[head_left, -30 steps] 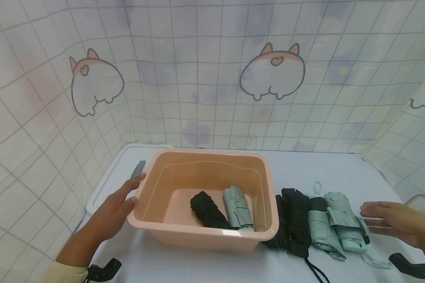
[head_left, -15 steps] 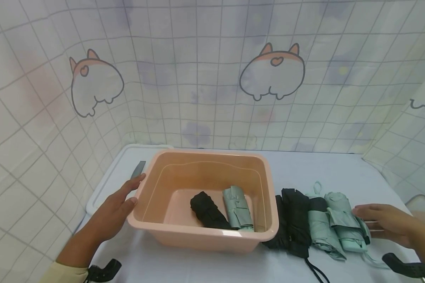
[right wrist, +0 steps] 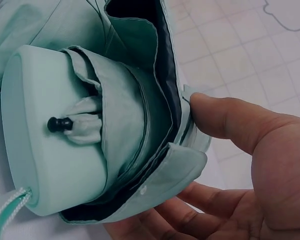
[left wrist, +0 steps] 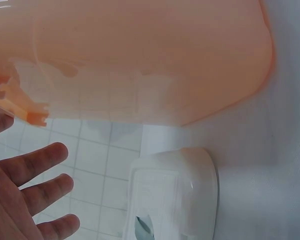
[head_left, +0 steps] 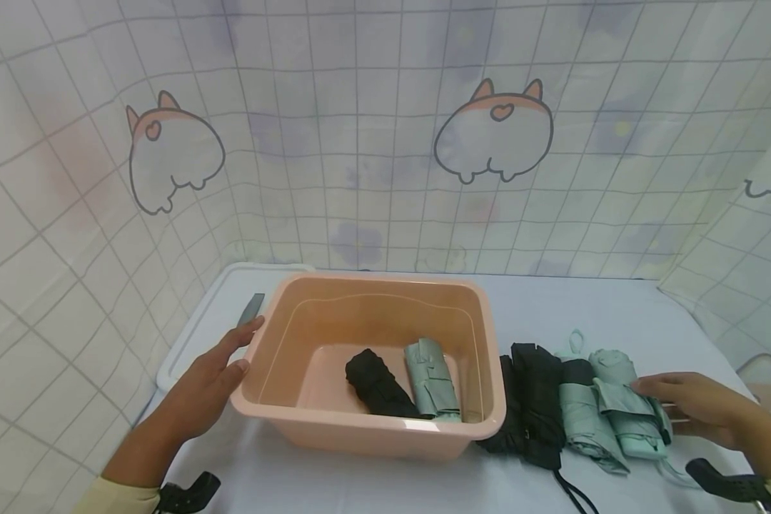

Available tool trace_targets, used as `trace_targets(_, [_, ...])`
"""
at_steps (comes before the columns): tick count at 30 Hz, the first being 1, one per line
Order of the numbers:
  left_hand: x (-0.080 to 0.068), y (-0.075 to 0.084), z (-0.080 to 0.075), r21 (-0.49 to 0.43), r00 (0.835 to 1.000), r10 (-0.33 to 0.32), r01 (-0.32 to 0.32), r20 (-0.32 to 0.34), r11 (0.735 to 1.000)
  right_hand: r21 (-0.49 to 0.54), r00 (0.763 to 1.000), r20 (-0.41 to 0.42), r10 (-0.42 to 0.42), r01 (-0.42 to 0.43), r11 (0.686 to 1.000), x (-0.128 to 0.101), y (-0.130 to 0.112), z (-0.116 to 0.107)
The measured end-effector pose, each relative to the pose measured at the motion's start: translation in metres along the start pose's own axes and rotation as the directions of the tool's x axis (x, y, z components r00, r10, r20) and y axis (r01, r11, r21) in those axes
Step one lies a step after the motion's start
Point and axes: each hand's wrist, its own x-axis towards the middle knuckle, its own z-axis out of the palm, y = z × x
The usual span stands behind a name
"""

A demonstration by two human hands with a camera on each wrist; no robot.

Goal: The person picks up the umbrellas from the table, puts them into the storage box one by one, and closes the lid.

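Note:
A peach plastic basin (head_left: 385, 433) stands in the middle of the table, holding a black folded umbrella (head_left: 380, 384) and a mint green folded umbrella (head_left: 432, 375). Against its left rim rests my left hand (head_left: 207, 382); in the left wrist view its fingers (left wrist: 40, 160) are spread beside the basin wall. My right hand (head_left: 703, 407) is at the rightmost mint folded umbrella (head_left: 630, 400) on the table. In the right wrist view the thumb (right wrist: 220, 115) touches its loose fabric, while the other fingers reach round its lower side, partly hidden.
Between the basin and that umbrella lie another mint folded umbrella (head_left: 585, 421) with a black band and black folded umbrellas (head_left: 535, 403), close together. A white box (head_left: 199, 332) with a grey piece on top stands behind my left hand. Tile-patterned sheeting (head_left: 373, 157) encloses the table.
My right hand has moved left from beside the rightmost mint umbrella and now grips its side. My left hand and the basin have stayed in place.

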Motion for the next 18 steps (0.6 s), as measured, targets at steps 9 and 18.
trace_targets(9, [-0.0006, 0.0000, -0.0002, -0.009, 1.000, 0.014, -0.014, -0.009, 1.000, -0.038, 1.000, 0.006, -0.024, 0.024, 0.999, -0.0012, -0.0057, 0.0034])
trace_targets(18, [-0.0005, -0.0002, 0.0002, -0.001, 1.000, 0.006, -0.006, -0.009, 1.000, -0.034, 0.996, 0.035, -0.076, 0.077, 0.996, -0.0014, -0.0058, 0.0020])
